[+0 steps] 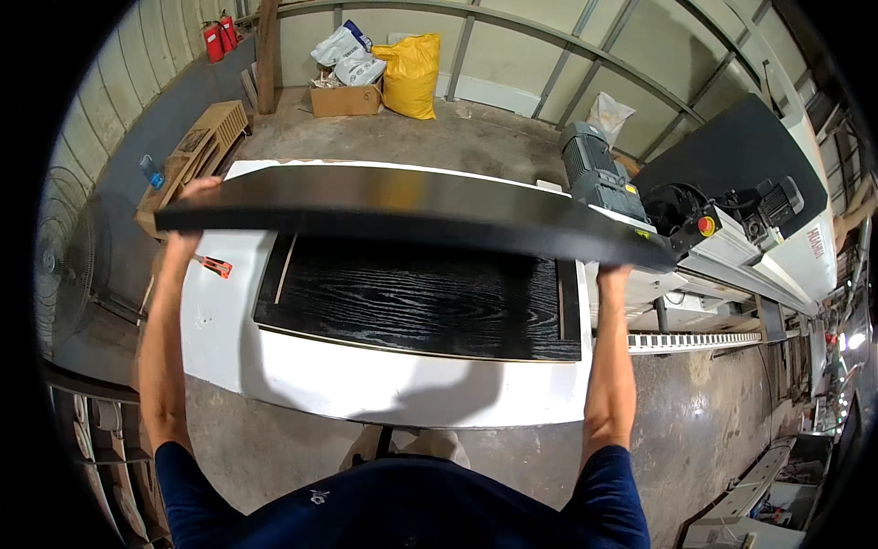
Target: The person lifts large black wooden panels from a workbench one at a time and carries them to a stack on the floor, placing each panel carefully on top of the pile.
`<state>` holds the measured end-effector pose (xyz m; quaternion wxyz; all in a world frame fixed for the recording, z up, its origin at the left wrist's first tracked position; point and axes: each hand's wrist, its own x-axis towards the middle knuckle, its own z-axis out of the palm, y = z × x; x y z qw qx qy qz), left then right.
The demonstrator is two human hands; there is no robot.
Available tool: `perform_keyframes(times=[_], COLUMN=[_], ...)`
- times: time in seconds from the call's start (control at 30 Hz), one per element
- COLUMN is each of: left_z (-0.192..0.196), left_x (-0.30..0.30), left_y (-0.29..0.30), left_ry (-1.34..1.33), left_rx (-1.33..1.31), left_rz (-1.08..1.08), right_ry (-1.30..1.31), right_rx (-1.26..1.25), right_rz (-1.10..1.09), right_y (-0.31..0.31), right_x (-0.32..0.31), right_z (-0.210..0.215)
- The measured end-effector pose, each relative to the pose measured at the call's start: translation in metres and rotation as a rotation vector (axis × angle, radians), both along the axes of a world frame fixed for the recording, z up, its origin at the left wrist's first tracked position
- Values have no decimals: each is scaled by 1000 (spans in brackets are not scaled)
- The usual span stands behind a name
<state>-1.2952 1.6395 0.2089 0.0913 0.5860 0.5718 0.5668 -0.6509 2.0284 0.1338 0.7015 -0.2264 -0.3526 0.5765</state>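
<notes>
A long dark board (pixel 366 197) is held up in front of me, its near edge slightly blurred. My left hand (pixel 196 194) is closed round its left end, with fingers on top. At the right end, my right hand (pixel 614 273) grips from below, and most of its fingers are hidden by the board. Beneath the raised board lies a black wood-grain panel (pixel 412 302) with pale strips near its two ends. It rests on a white-topped table (pixel 219 357). An orange utility knife (pixel 216 266) lies on the table near my left forearm.
Right of the table stands a machine with a grey motor (pixel 599 169), a red stop button (pixel 706 226) and a roller track (pixel 695 341). A fan (pixel 69 247) is at the left. Against the far wall are a cardboard box (pixel 346 101) and a yellow sack (pixel 409 78).
</notes>
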Motion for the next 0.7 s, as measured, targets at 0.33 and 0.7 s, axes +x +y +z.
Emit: perform_keyframes(times=[0.33,0.7], left_z=[-79,-127], left_x=[34,111], left_y=[-56,-98], left_ry=[579,249], left_rx=[-578,-727], left_rz=[374,206], right_ry=[-1608,-1706], right_rx=[116,21], right_rz=[-253,-14], right_y=[-153,-192], right_x=[123,96], right_z=[-58,-68])
